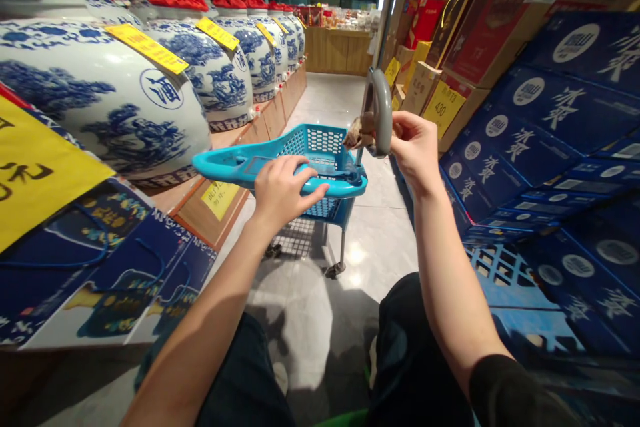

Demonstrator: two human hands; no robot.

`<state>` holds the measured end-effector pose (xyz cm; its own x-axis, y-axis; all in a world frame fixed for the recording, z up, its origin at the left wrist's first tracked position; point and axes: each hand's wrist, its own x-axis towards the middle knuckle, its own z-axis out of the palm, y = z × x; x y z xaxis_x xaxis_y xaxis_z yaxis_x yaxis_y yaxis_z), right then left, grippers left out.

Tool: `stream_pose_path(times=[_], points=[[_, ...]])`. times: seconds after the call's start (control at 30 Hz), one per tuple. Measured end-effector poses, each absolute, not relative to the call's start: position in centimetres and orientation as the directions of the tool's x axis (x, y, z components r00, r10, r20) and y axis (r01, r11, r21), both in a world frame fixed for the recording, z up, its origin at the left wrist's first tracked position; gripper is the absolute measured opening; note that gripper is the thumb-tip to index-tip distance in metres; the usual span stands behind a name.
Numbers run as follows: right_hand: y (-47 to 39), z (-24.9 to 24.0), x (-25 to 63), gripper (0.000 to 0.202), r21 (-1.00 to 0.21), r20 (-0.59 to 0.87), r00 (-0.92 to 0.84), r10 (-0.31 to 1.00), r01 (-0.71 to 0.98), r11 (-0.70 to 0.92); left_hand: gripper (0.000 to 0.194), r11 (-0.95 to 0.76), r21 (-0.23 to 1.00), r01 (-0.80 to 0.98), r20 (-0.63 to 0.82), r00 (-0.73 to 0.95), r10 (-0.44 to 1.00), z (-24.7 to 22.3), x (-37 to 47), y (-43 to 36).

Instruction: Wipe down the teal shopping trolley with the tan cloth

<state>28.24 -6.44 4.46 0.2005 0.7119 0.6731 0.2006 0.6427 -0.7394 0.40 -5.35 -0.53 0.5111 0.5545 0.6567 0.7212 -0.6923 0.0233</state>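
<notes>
A small blue plastic shopping cart [315, 140] stands in the aisle in front of me. My left hand [286, 190] lies over its blue handle [227, 163], fingers curled across the bar and thumb along the near edge. Raised above the cart's right side, my right hand [415, 147] pinches a grey ring-shaped object [383, 113] between thumb and fingers. A brown and whitish mottled piece [354, 135] shows at the ring's left side; I cannot make out what it is or how it is attached. The cart's basket has perforated walls, and its bottom is mostly hidden.
Large blue-and-white jars [100, 93] with red cloth tops line a ledge on the left. Blue boxes [520, 120] stack up on the right, beside cartons [423, 87] with yellow price cards. Blue gift bags [110, 273] stand at near left. A wooden counter [333, 50] closes the aisle's far end.
</notes>
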Motion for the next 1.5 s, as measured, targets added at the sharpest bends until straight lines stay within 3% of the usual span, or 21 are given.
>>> stream_pose_path(times=[0.17,0.27,0.57,0.8,0.97,1.03,1.13,1.2,1.23,1.37,1.5], points=[[-4.7,3.1,26.6,0.030,-0.643,0.765,0.339,0.548,0.353,0.679,0.031,-0.701,0.027,0.713,0.645,0.523,0.557,-0.5,0.6,-5.2],[-4.4,2.5,26.2,0.032,-0.619,0.784,0.344,0.516,0.375,0.690,0.032,-0.706,0.027,0.708,0.648,0.525,0.551,-0.5,0.7,-5.3],[-5.7,4.6,28.9,0.032,-0.643,0.746,0.126,0.654,0.391,0.658,0.032,-0.701,0.049,0.712,0.653,0.508,0.562,-0.5,1.0,-5.3],[-5.2,4.9,30.3,0.034,-0.646,0.760,0.309,0.572,0.268,0.714,0.029,-0.701,0.054,0.711,0.649,0.508,0.566,-0.5,1.3,-5.7],[-6.4,4.4,29.5,0.025,-0.703,0.701,0.186,0.688,0.340,0.625,0.034,-0.694,0.041,0.719,0.650,0.508,0.565,-0.5,1.0,-5.6],[-7.6,5.1,29.5,0.018,-0.629,0.771,0.215,0.600,0.411,0.660,0.035,-0.694,0.041,0.719,0.651,0.508,0.564,-0.5,1.0,-5.6],[-10.3,7.5,29.8,0.014,-0.360,0.927,0.307,0.214,0.576,0.734,0.035,-0.696,0.032,0.717,0.658,0.509,0.555,-0.6,1.2,-5.6],[-11.9,9.6,29.7,0.018,-0.155,0.975,0.223,0.000,0.675,0.721,0.034,-0.699,0.028,0.714,0.663,0.510,0.548,-0.7,1.4,-5.6],[-12.4,10.7,29.4,0.017,-0.084,0.992,0.125,-0.011,0.727,0.681,0.033,-0.700,0.030,0.713,0.665,0.509,0.547,-0.7,1.5,-5.6],[-11.5,14.2,27.0,0.009,0.065,0.923,-0.273,0.270,0.804,0.591,0.029,-0.703,0.055,0.710,0.668,0.497,0.554,-0.8,1.7,-5.5],[-8.6,15.6,24.8,0.018,0.104,0.642,-0.403,0.653,0.889,0.447,0.030,-0.700,0.038,0.714,0.667,0.503,0.549,-0.9,2.1,-5.4]])
